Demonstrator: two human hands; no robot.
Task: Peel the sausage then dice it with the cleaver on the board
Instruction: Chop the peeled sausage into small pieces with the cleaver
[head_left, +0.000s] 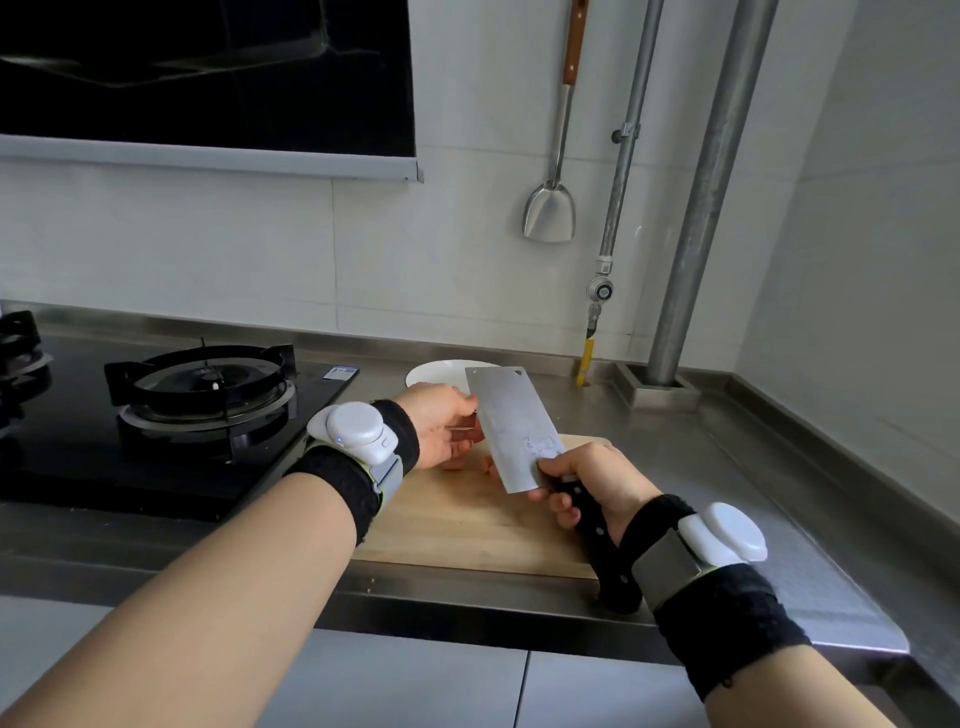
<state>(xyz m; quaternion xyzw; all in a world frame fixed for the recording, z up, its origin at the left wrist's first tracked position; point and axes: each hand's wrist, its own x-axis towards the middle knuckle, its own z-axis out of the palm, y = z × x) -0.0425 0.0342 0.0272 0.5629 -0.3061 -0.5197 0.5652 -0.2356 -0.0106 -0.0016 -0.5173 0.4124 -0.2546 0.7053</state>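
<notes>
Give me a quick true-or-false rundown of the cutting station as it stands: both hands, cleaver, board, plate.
1. The right hand grips the cleaver by its black handle. True.
2. The cleaver lies flat on the cutting board. False: it is held up, with its blade angled over the board.
3. The left hand rests on the stove burner. False: it is over the board's far end, beside the blade, pinching a reddish piece that looks like the sausage. Most of that piece is hidden.
4. A white plate sits on the counter beyond the board. True.
5. A metal spatula hangs on the wall. True.
</notes>
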